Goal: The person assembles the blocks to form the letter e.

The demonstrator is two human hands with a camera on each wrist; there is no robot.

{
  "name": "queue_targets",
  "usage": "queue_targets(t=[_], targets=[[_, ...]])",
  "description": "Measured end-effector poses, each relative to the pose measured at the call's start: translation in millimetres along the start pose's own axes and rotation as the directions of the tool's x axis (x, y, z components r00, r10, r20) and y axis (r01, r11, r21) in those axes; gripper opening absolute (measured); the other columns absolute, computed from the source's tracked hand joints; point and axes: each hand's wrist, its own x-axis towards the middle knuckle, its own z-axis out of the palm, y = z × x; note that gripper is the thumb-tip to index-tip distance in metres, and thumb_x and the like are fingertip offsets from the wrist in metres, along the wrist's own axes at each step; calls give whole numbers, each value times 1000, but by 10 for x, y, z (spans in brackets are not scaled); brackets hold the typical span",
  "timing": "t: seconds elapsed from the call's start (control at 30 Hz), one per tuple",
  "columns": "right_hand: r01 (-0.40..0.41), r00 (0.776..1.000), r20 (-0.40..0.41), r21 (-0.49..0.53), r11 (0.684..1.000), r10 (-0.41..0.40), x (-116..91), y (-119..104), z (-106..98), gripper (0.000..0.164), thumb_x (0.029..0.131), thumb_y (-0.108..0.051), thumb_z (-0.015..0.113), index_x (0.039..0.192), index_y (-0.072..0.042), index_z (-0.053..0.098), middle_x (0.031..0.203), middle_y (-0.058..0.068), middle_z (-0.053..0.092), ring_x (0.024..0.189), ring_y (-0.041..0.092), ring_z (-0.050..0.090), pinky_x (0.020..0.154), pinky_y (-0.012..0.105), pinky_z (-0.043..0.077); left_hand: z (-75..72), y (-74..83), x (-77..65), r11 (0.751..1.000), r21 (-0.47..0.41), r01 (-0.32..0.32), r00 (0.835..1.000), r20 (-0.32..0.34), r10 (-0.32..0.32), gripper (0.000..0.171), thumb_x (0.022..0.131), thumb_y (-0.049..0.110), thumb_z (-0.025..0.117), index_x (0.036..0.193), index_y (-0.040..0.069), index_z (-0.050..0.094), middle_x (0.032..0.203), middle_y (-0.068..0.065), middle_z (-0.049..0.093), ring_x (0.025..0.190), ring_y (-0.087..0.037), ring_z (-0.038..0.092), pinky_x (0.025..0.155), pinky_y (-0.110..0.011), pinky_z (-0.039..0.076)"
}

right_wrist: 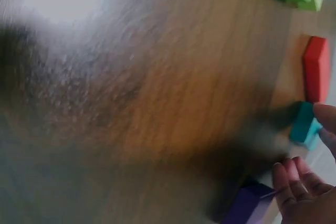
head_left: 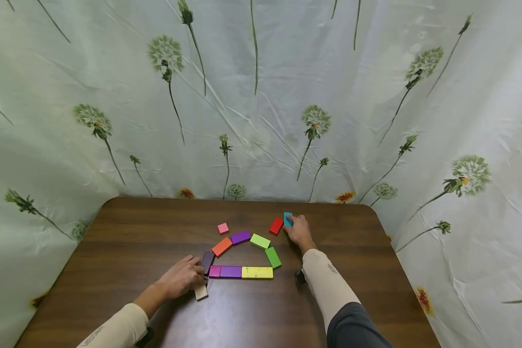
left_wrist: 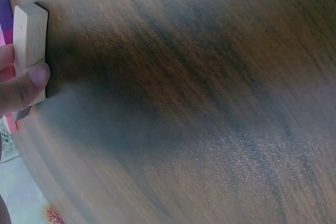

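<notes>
My left hand [head_left: 184, 276] pinches a plain wooden block [head_left: 201, 292] at the lower left of a ring of coloured blocks. In the left wrist view, the thumb lies along one side of that plain block [left_wrist: 30, 35] and a finger on the other. At the back right, my right hand [head_left: 299, 229] pinches a blue block [head_left: 288, 218], with a red block [head_left: 276, 225] right beside it. Its other fingers are close to a dark purple block [right_wrist: 249, 203] in the right wrist view, hidden by the hand in the head view.
The ring has dark purple [head_left: 207, 261], orange [head_left: 222, 247], purple [head_left: 240, 237], light green [head_left: 260, 241] and green [head_left: 273, 257] blocks, closed by a row ending in yellow [head_left: 257, 273]. A pink block [head_left: 223, 228] lies behind it. A flowered curtain [head_left: 269, 159] borders the brown table [head_left: 130, 237].
</notes>
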Motion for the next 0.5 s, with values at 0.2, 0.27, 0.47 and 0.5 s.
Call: queue_targets(t=[0.2,0.27,0.47,0.5], targets=[[-18,1000,-16,-44,999,17,46,19,24,42,89,-15,63,129,-2,60,119,24,53,103,35,54,90,47,46,18,-4,-2,1000,8,-13,1000,-13,13,9,73,13,79,74,19,72,71,12,54,75,-14,46,68,-29,36],[-38,999,-10,-38,999,38,62,7,24,42,88,-16,64,128,-2,60,120,23,53,103,35,54,89,47,46,13,-8,-3,1000,8,-14,1000,-10,14,9,73,13,79,75,19,73,71,12,55,75,-14,46,69,-29,37],[-87,995,-41,-21,996,86,84,-6,12,36,87,-11,67,122,-5,66,121,22,60,103,37,60,84,49,50,6,-2,-8,1000,8,6,1000,10,-6,11,74,14,80,72,19,71,70,12,53,73,-12,44,67,-27,34],[-92,995,-51,-14,996,91,86,-5,10,36,86,-10,68,122,-5,66,121,22,61,102,37,61,84,49,50,7,-2,-9,1000,9,9,1000,11,-9,11,74,14,80,72,20,70,70,12,53,73,-12,43,67,-27,33]])
